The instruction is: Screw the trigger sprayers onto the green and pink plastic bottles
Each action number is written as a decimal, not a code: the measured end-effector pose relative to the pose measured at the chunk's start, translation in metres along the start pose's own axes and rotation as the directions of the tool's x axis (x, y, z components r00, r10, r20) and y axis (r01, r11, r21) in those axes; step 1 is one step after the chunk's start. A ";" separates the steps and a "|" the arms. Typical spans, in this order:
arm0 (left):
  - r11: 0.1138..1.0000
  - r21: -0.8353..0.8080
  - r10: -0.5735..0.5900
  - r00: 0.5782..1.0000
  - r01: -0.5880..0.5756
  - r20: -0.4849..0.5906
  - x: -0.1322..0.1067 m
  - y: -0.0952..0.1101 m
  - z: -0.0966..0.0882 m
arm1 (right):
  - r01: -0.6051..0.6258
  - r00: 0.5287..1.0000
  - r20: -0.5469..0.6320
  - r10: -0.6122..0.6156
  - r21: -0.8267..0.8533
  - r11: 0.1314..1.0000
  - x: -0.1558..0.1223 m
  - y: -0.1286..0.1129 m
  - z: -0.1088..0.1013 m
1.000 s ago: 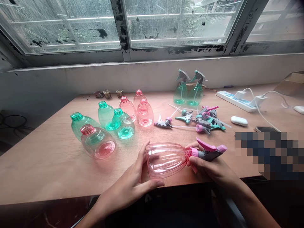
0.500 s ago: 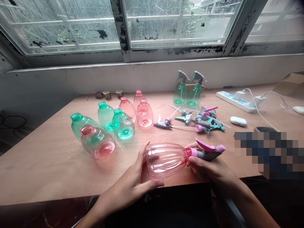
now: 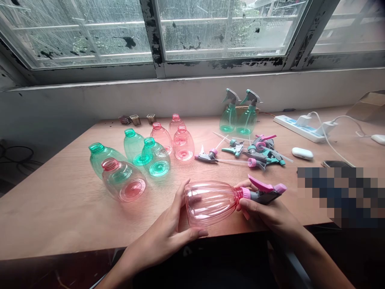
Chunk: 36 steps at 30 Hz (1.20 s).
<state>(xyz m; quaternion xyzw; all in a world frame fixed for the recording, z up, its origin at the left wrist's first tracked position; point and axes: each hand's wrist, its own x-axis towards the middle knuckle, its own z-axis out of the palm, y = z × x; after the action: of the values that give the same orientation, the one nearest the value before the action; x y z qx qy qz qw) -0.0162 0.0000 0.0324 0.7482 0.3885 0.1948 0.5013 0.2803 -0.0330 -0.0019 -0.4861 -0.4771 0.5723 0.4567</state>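
A clear pink spray bottle (image 3: 210, 200) lies on its side just above the table's front edge, held between both hands. My left hand (image 3: 168, 233) cups its base, thumb and fingers wrapped round the wide end. At the neck, my right hand (image 3: 264, 212) grips the pink collar and the pink-and-grey trigger head (image 3: 264, 190) that sits on the bottle. Several loose trigger heads (image 3: 255, 152) with dip tubes lie in a pile further back on the right.
Several empty pink and green bottles (image 3: 144, 154) lie and stand at the left and middle of the wooden table (image 3: 60, 208). Two green bottles with trigger heads (image 3: 239, 114) stand at the back. A power strip (image 3: 303, 126), white case (image 3: 302, 153) and phone sit at the right.
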 end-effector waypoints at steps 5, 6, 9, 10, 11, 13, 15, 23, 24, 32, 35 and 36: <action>1.000 0.001 -0.008 1.000 0.008 0.003 0.000 0.000 0.000 | 0.001 1.000 -0.004 -0.001 0.037 0.999 0.001 0.001 0.001; 1.000 0.001 -0.009 1.000 0.009 0.003 0.000 0.000 0.000 | 0.000 1.000 0.000 0.000 0.037 0.999 0.002 0.002 0.001; 1.000 0.001 -0.015 1.000 0.015 0.007 -0.001 0.000 0.001 | -0.002 1.000 -0.003 0.002 0.043 0.999 0.002 0.003 0.002; 1.000 0.001 -0.018 1.000 0.018 0.007 -0.001 0.000 0.001 | -0.004 1.000 -0.009 0.004 0.049 0.999 0.002 0.003 0.002; 1.000 0.003 -0.021 1.000 0.021 0.007 -0.001 0.000 0.001 | -0.003 1.000 -0.023 0.005 0.059 0.998 0.001 0.003 0.003; 1.000 0.009 -0.023 1.000 0.023 0.003 -0.001 0.000 0.000 | 0.001 1.000 -0.031 0.002 0.070 0.998 0.001 0.002 0.004; 1.000 0.012 -0.023 1.000 0.023 0.001 -0.001 -0.001 -0.001 | 0.005 1.000 -0.022 -0.003 0.071 0.997 0.001 0.001 0.004; 0.999 0.006 -0.032 0.999 0.032 0.000 -0.002 0.002 0.001 | -0.001 1.000 0.003 0.000 0.040 0.999 0.002 0.004 0.000; 1.000 0.006 -0.031 1.000 0.031 0.001 -0.001 0.002 0.001 | -0.005 1.000 0.006 0.004 0.039 0.999 0.002 0.004 0.000; 1.000 0.009 -0.019 1.000 0.019 0.008 -0.001 -0.004 -0.002 | 0.002 1.000 0.016 -0.002 0.020 1.000 0.002 0.004 -0.001; 1.000 0.007 -0.024 1.000 0.024 0.007 0.000 -0.004 -0.002 | 0.010 1.000 0.010 -0.010 0.013 1.000 0.002 0.004 -0.001; 1.000 0.004 -0.026 1.000 0.026 0.006 0.000 -0.004 -0.002 | 0.013 1.000 0.010 -0.013 0.009 1.000 0.002 0.003 -0.001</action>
<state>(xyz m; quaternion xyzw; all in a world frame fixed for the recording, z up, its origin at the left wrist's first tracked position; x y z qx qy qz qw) -0.0186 0.0018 0.0297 0.7449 0.3969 0.1852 0.5033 0.2812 -0.0309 -0.0055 -0.4780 -0.4802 0.5738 0.4600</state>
